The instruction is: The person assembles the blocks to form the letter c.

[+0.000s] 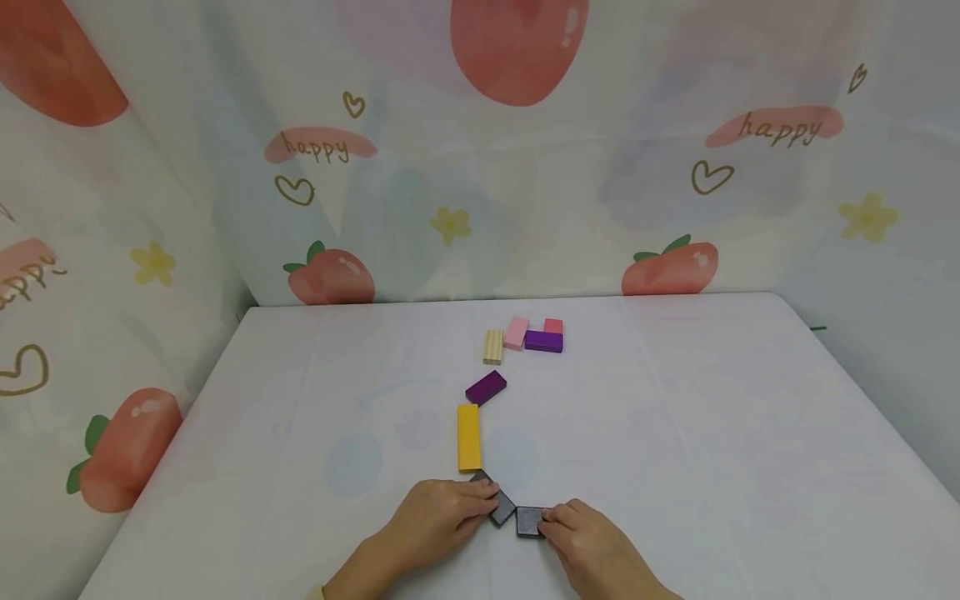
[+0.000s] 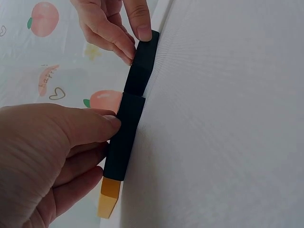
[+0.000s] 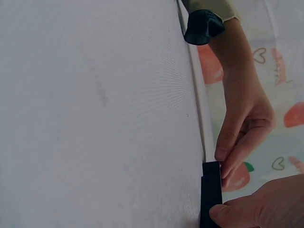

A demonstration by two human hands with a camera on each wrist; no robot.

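Observation:
In the head view my left hand (image 1: 442, 512) pinches a dark grey block (image 1: 505, 507) that lies slanted on the white table. My right hand (image 1: 588, 546) pinches a second dark grey block (image 1: 528, 522) by its right end. The two grey blocks meet at a corner or nearly so. In the left wrist view my left thumb rests on the near side of its dark block (image 2: 125, 135), its fingers behind. Beyond it, the right hand (image 2: 111, 26) holds the other dark block (image 2: 144, 64). A yellow block (image 1: 468, 437) lies at the slanted block's far end.
Farther off on the white table (image 1: 675, 467) lie a dark purple block (image 1: 486, 387), a pale wooden one (image 1: 492, 347), a pink one (image 1: 517, 332), a violet one (image 1: 543, 342) and a small red one (image 1: 553, 326). A printed cloth (image 1: 525, 183) hangs behind.

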